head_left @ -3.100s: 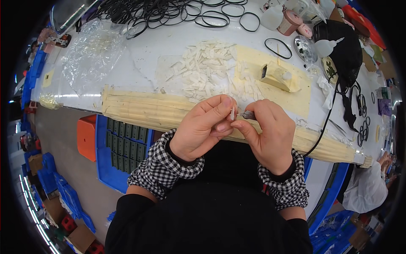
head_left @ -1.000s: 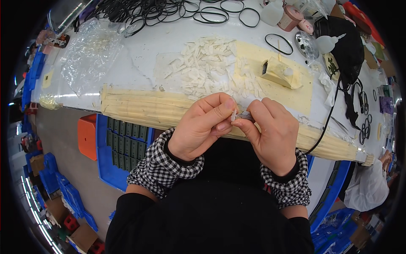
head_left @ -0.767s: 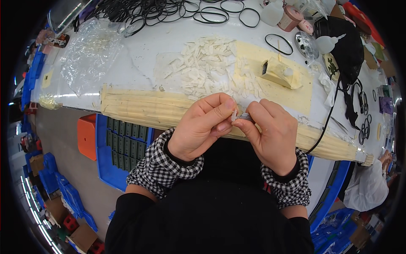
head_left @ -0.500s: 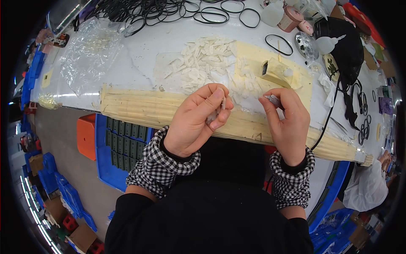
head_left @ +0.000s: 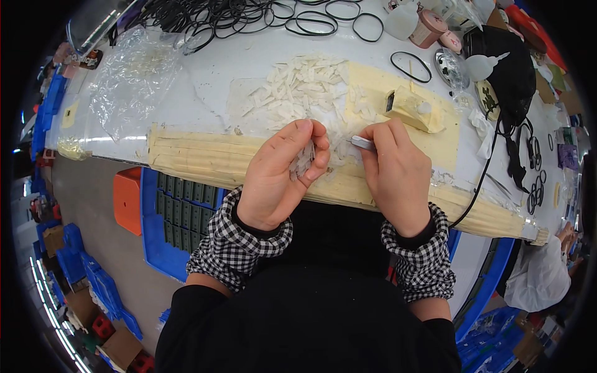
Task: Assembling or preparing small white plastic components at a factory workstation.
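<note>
My left hand [head_left: 273, 177] is curled, palm partly up, around several small translucent white strips [head_left: 303, 160]. Its thumb and fingertips come close together above them. To its right, my right hand [head_left: 400, 174] pinches a small flat grey-white piece [head_left: 362, 143] between thumb and fingers. One end of that piece sticks out toward my left hand, and a gap separates the two hands. Its far end is hidden by my fingers, so I cannot tell its exact kind. Beyond my hands lies a loose pile of white strips [head_left: 305, 81], spreading onto a yellow sheet [head_left: 367, 74].
A yellow taped block [head_left: 413, 109] stands on the sheet. Padding [head_left: 205, 155] lines the table's near edge. Black rubber loops [head_left: 311, 23] lie at the back, clear plastic film [head_left: 134, 87] at left. Tweezers [head_left: 497, 184] and a black cable [head_left: 482, 177] lie at right.
My right hand has moved left, closer to the left hand, turning so the grey-white piece points left. My left hand has shifted slightly left and rolled, showing more strips in it.
</note>
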### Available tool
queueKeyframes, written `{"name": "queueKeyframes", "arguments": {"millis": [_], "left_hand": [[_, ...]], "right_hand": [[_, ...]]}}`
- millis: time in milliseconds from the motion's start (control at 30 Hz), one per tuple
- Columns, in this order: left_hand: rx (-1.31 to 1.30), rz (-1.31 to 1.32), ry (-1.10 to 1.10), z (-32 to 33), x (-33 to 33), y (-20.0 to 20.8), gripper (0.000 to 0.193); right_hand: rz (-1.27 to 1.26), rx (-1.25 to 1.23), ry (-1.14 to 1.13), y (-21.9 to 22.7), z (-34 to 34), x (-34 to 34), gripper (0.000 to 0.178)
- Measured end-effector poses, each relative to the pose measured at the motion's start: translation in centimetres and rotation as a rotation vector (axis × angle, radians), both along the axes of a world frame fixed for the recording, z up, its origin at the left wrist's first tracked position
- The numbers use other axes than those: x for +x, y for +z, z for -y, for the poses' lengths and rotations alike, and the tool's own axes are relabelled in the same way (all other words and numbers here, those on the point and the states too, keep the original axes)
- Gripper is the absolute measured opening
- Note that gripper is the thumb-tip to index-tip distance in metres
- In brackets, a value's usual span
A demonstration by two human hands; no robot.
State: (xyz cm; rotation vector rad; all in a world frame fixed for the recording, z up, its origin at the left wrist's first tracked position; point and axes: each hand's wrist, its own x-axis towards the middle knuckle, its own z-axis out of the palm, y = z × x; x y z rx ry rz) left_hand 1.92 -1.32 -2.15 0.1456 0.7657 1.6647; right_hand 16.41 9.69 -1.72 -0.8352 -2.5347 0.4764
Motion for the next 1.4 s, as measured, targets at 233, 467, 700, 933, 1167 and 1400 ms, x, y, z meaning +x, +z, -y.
{"name": "queueKeyframes", "arguments": {"millis": [233,467,700,933,1167,1400], "left_hand": [[-0.043,-0.156,-0.053,-0.2,0.6,0.5,0.022],[-0.004,-0.269,-0.101,-0.3,1.6,0.4,0.018],[0.002,-0.049,-0.131,-0.3,1.2,0.3,0.015],[-0.021,0.146,-0.185,-0.4,1.6,0.6,0.019],[0.042,0.186,-0.206,-0.3,1.6,0.0,0.017],[0.086,0.211,-0.233,-0.4,1.7,-0.2,0.019]], "right_hand": [[-0.257,-0.374,0.037,1.4,0.0,0.6,0.013],[-0.364,-0.518,0.091,2.5,1.1,0.5,0.012],[-0.376,-0.437,0.158,2.6,1.5,0.8,0.023],[-0.158,0.027,0.098,1.7,1.3,0.8,0.034],[-0.115,0.023,0.086,1.7,1.4,0.8,0.034],[-0.124,-0.018,0.097,1.6,1.3,0.8,0.035]]}}
